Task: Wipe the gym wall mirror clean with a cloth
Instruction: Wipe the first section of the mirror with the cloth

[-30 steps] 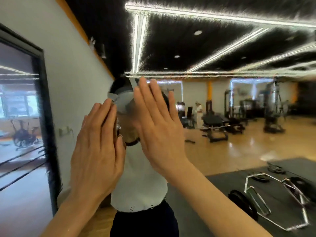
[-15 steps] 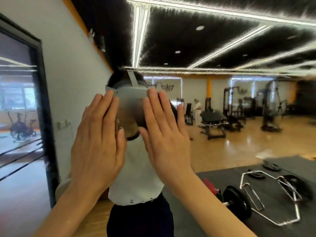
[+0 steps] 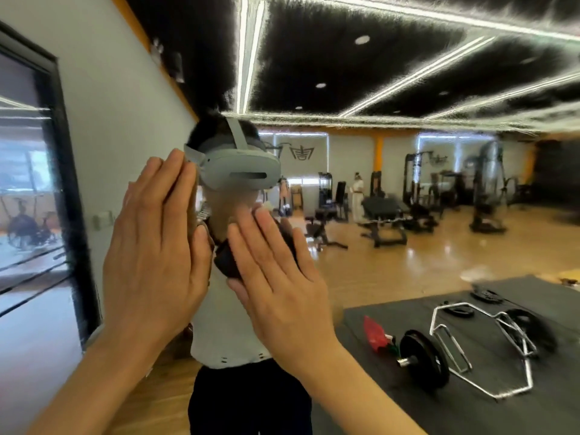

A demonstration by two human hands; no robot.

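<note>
The wall mirror (image 3: 376, 265) fills most of the view and reflects the gym and a person in a white top wearing a grey headset (image 3: 241, 171). My left hand (image 3: 153, 265) is raised flat in front of the glass, fingers straight and together. My right hand (image 3: 279, 290) is raised beside it, a little lower, fingers straight and slightly spread. Both hold nothing. Their dark reflections sit just behind the fingertips, so the hands are at or very near the glass; contact cannot be told. No cloth is in view.
Reflected at the lower right is a black mat (image 3: 470, 412) with a weight plate on a bar (image 3: 423, 356), a chrome hex bar (image 3: 489, 346) and a red object (image 3: 375, 334). Gym machines (image 3: 483, 196) and a distant person (image 3: 357, 196) stand behind. A black-framed glass panel (image 3: 62, 183) is at the left.
My right hand has dropped lower and uncovered the reflected headset. My left hand stays raised in about the same place. The view has shifted slightly.
</note>
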